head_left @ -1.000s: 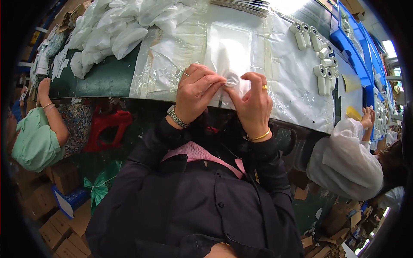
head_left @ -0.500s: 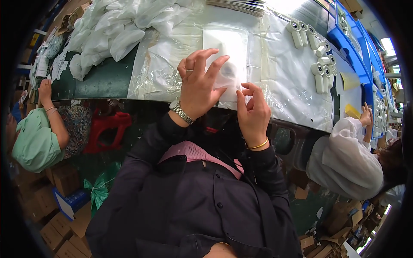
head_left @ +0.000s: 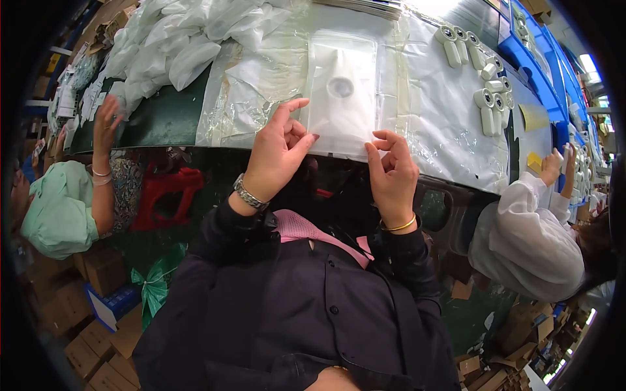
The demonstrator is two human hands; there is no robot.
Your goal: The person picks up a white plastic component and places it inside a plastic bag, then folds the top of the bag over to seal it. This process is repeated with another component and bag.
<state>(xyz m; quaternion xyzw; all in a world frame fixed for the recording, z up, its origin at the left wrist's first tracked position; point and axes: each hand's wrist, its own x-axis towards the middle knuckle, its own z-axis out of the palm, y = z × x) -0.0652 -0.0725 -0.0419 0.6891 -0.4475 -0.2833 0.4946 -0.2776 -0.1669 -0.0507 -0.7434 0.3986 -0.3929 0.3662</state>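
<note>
A frosted clear plastic bag (head_left: 324, 120) lies flat in front of me, with a white round-headed device (head_left: 340, 86) showing blurred through it. My left hand (head_left: 277, 153) is by the bag's lower left side, index finger stretched out and thumb apart from it, holding nothing. At the lower right corner of the bag, my right hand (head_left: 394, 173) has thumb and index finger close together on the bag's edge; its other fingers curl inward.
Several white handheld devices (head_left: 486, 111) with round dark-centred heads lie at the right. A heap of white plastic bags (head_left: 189, 58) fills the back left. Flat sheets (head_left: 365, 8) are stacked at the back. Blue bins (head_left: 531, 65) stand far right. Co-workers sit on both sides (head_left: 62, 208).
My left hand has drawn back from over the bag toward its lower left, uncovering the device inside. My right hand moved slightly right and nearer me. The left co-worker's hand has risen.
</note>
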